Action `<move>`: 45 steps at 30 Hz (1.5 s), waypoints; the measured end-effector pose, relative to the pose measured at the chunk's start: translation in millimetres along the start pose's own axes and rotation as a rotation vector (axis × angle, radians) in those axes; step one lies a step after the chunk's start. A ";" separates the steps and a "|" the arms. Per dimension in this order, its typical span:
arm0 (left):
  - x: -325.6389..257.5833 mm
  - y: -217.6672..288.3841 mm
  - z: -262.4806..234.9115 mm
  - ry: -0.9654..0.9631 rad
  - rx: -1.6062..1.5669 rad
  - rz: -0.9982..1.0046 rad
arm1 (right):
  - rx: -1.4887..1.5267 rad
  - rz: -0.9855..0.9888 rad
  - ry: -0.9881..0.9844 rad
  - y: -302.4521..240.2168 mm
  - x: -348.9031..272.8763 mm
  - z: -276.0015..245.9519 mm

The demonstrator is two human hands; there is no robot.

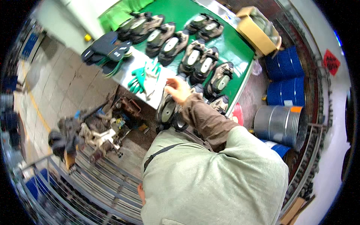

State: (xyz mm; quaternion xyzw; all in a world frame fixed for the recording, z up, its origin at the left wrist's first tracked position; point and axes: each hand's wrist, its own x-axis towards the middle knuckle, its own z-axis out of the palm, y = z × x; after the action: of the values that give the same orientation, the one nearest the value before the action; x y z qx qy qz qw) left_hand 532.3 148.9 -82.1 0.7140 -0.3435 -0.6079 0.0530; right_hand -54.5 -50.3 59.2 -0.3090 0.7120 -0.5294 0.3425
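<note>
Near shoe (pixel 167 110) sat at the near edge of the table (pixel 237 55), black and tan, its pale inner sole facing up; what bore it was hidden. A second shoe (pixel 180 122) stood just beside it on the right, partly covered by the sleeve (pixel 208 118). Right hand (pixel 179 91) was over the upper end of this pair, fingers loosely bent and parted from the thumb, grip open; contact with either shoe could not be judged from this angle. Left hand (pixel 140 193) showed only as a sliver of skin beside the pale green shirt (pixel 213 176); its grip could not be told. Left of the right hand, gloves (pixel 144 77), white and green, lay bunched on a pale sheet (pixel 123 77). Farther left, dark insoles (pixel 107 48) were piled at the table's left side. Beyond the hand, other shoes (pixel 193 58) stood across the green top, mostly in pairs, pale inner soles up. A green cloth (pixel 122 15) was at the far left corner; an open carton (pixel 252 32) with grey contents was at the right edge. Right of the table: two blue drums (pixel 285 92), one behind the other, with a steel drum (pixel 275 123) lying on its side nearer the wearer. Left and below: a cluttered machine (pixel 107 137), details blurred, and a slatted metal rack (pixel 112 183) near the left hand.
</note>
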 end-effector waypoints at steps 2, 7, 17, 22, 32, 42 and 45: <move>2.6 44.1 -19.5 0.000 0.071 -0.065 | 0.006 0.024 0.315 37.2 4.7 -74.5; 21.2 108.1 -23.5 0.179 -0.066 0.004 | -0.554 0.270 1.076 119.2 -8.2 -219.4; 23.8 273.8 86.0 -0.103 0.614 0.250 | 0.451 0.453 0.691 235.2 -8.6 -321.4; -0.5 329.0 86.5 -0.124 0.981 0.459 | 0.550 0.190 0.471 122.6 -49.9 -303.9; -93.0 489.7 99.0 0.226 1.253 1.723 | 0.198 0.289 -0.873 -68.8 -41.1 -132.3; -100.7 233.6 -22.3 0.405 0.951 1.090 | 0.032 0.088 -1.566 -119.5 -46.6 156.4; -107.4 185.6 -10.4 0.477 0.636 0.872 | 0.323 0.365 -1.535 -125.2 -66.3 214.7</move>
State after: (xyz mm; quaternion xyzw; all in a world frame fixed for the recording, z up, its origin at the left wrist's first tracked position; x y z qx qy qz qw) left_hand 460.0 64.2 101.4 0.6044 -0.7494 -0.2198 0.1572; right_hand 168.2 -144.7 146.7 -0.4121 0.2318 -0.2013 0.8578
